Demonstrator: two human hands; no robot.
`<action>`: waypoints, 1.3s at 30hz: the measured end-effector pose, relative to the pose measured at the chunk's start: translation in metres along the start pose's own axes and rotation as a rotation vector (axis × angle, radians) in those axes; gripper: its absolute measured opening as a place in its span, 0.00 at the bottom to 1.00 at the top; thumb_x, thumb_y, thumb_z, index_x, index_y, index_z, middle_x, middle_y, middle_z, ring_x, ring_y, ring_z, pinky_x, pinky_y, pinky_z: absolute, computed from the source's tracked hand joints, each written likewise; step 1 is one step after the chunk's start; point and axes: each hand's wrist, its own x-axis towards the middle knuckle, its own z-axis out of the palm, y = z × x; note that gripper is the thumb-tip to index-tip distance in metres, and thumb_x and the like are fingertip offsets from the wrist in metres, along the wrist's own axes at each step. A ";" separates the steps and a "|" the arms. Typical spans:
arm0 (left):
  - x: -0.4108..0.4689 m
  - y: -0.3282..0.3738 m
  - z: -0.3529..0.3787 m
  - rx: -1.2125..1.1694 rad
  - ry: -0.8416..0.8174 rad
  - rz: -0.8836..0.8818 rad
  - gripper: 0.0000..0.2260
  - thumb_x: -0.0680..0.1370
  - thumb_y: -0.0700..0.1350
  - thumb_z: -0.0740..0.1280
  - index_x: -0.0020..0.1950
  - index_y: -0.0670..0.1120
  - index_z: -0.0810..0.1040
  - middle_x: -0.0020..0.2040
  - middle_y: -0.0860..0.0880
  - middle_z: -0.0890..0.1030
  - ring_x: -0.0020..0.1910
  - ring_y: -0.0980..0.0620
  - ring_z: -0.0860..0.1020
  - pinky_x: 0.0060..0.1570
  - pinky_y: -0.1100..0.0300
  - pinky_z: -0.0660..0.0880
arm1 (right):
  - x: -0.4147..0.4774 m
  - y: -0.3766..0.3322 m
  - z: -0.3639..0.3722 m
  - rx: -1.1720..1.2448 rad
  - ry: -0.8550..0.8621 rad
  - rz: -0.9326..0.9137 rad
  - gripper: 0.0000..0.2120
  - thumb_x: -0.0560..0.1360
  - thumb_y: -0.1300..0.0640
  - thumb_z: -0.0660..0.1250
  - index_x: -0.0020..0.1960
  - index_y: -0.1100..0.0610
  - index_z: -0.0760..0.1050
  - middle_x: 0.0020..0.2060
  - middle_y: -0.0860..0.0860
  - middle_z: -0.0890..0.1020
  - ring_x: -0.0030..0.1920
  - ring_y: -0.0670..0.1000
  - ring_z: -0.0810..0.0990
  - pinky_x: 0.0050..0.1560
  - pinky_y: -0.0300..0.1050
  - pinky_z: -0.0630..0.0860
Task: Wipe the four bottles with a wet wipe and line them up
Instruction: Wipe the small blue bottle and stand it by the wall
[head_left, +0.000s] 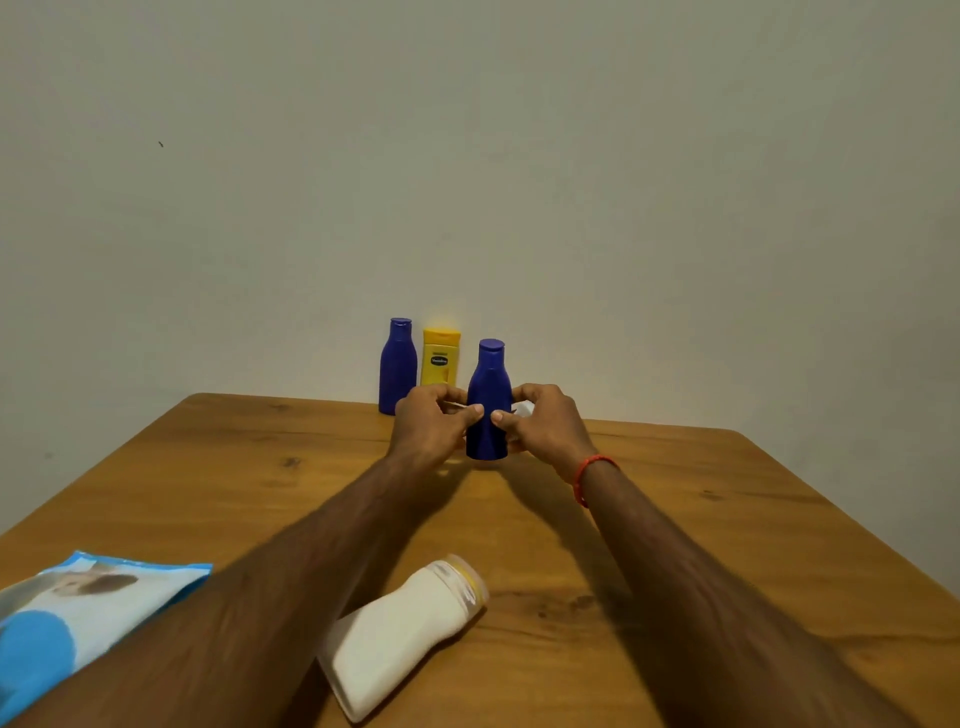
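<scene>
Writing is seen on only one thing: a dark oval label on the yellow bottle (440, 357), too small to be read for sure. That bottle is stood behind the grip, just left of it, beside a blue bottle (397, 366) at the back edge of the bench (727, 519). The grip is closed on a second blue bottle (488, 400), which is held upright between the left hand (434, 423) and the right hand (545, 423), its base at the bench. A bit of white wipe (523, 410) is peeking out, mostly hidden by the fingers. Nearer than the grip, a white bottle (400, 634) is laid on its side. A blue and white wipe pack (67, 618) is cut off at the left edge.
</scene>
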 end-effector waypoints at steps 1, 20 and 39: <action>0.006 -0.004 0.002 0.011 0.009 -0.009 0.14 0.77 0.43 0.72 0.62 0.43 0.79 0.54 0.45 0.84 0.50 0.50 0.84 0.50 0.54 0.83 | 0.007 0.002 0.005 0.005 -0.017 0.007 0.20 0.77 0.55 0.71 0.67 0.58 0.72 0.47 0.51 0.82 0.37 0.46 0.84 0.39 0.38 0.81; 0.044 -0.029 0.025 0.206 -0.120 0.041 0.24 0.79 0.45 0.70 0.73 0.42 0.71 0.71 0.43 0.76 0.69 0.47 0.76 0.61 0.58 0.73 | 0.078 0.031 0.034 0.079 0.125 0.055 0.19 0.79 0.61 0.68 0.69 0.55 0.71 0.57 0.56 0.82 0.42 0.50 0.84 0.36 0.38 0.78; 0.040 -0.018 -0.002 0.386 -0.277 0.177 0.13 0.80 0.48 0.69 0.61 0.43 0.82 0.57 0.45 0.85 0.52 0.56 0.81 0.54 0.63 0.74 | 0.080 0.028 0.057 0.004 0.206 0.090 0.25 0.72 0.54 0.76 0.66 0.56 0.72 0.64 0.56 0.79 0.61 0.56 0.80 0.55 0.44 0.76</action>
